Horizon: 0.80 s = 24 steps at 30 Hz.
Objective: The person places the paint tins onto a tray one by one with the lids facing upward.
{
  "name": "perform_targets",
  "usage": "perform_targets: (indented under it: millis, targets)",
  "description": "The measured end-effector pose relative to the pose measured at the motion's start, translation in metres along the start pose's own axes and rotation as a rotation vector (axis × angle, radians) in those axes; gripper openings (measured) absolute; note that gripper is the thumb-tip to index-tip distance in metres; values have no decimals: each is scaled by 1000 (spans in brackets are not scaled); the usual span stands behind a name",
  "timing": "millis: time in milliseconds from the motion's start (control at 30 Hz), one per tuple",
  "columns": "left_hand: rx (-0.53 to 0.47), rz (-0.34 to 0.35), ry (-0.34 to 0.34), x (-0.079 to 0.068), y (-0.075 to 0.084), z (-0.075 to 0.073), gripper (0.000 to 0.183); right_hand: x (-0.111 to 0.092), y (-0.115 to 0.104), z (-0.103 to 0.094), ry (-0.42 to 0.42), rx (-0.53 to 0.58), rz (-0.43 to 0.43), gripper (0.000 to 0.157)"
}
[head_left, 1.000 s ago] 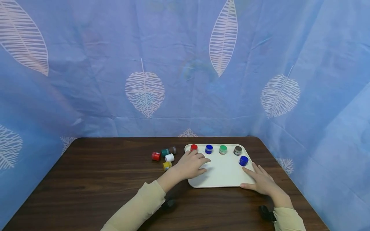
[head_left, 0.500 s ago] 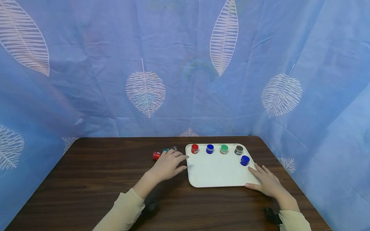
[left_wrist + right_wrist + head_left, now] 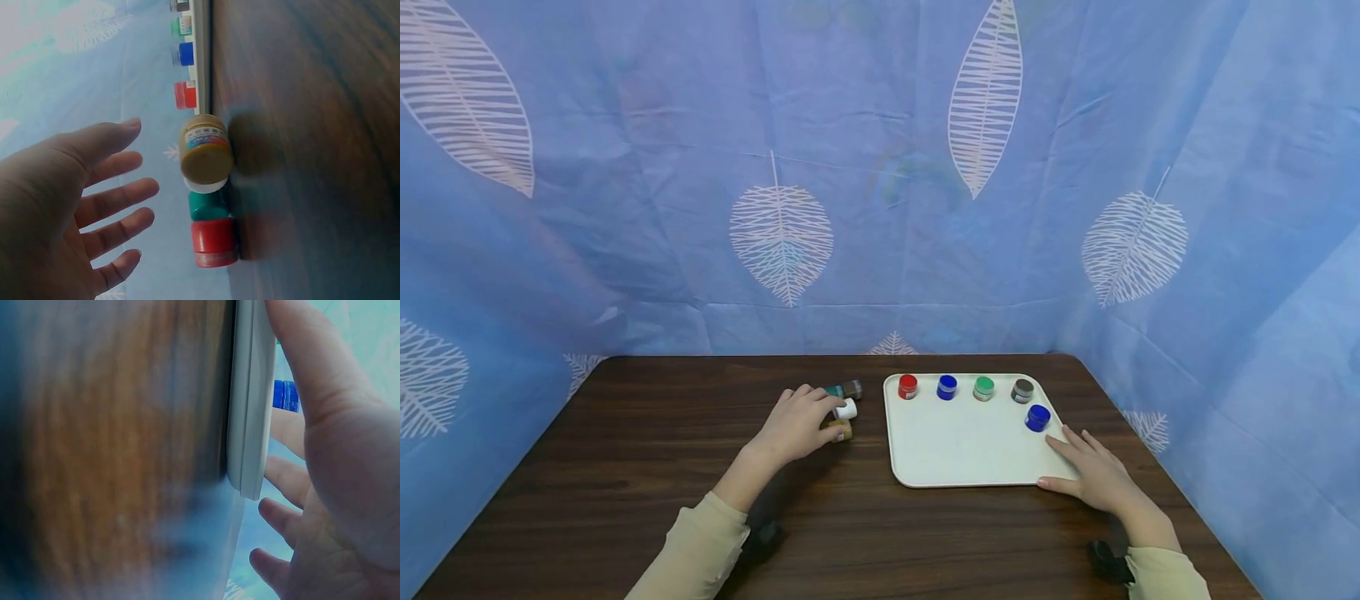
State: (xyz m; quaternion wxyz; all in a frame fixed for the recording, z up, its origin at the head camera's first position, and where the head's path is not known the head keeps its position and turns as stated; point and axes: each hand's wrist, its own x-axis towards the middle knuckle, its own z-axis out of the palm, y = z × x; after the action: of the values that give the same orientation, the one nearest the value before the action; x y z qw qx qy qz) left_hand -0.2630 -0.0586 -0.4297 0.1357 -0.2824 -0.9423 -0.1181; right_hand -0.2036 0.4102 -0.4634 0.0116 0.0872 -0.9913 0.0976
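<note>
My left hand (image 3: pixel 797 425) has swung from tray (image 3: pixel 962 450) to white jar (image 3: pixel 849 409) and yellow jar (image 3: pixel 845 431), lower middle of frame: fingers spread, nothing pinched, so both remain off tray. My right hand (image 3: pixel 1094 472) stays spread at tray's lower-right corner.

1. The left hand (image 3: pixel 797 425) moved leftward, from over the white tray (image 3: pixel 962 454) to near the white jar (image 3: pixel 847 409) and the yellow jar (image 3: pixel 842 430) on the worktop (image 3: pixel 625 467).
2. The tray's red jar (image 3: pixel 907 387), partly covered a second ago, stood fully visible.
3. In the head view, the left hand hid the loose red jar (image 3: pixel 214 242) and partly uncovered the white and yellow jars.
4. The right hand (image 3: pixel 1093 475) shifted slightly rightward.
</note>
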Motion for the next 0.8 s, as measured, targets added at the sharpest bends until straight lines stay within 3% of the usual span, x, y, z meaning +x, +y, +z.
perform_targets:
  millis: [500, 800]
  targets:
    - [114, -52, -100, 9, 13, 20, 32, 1, -2, -3, -5, -11, -10, 84]
    - [154, 10, -123, 8, 15, 22, 34, 1, -3, -2, 1, -16, -9, 84]
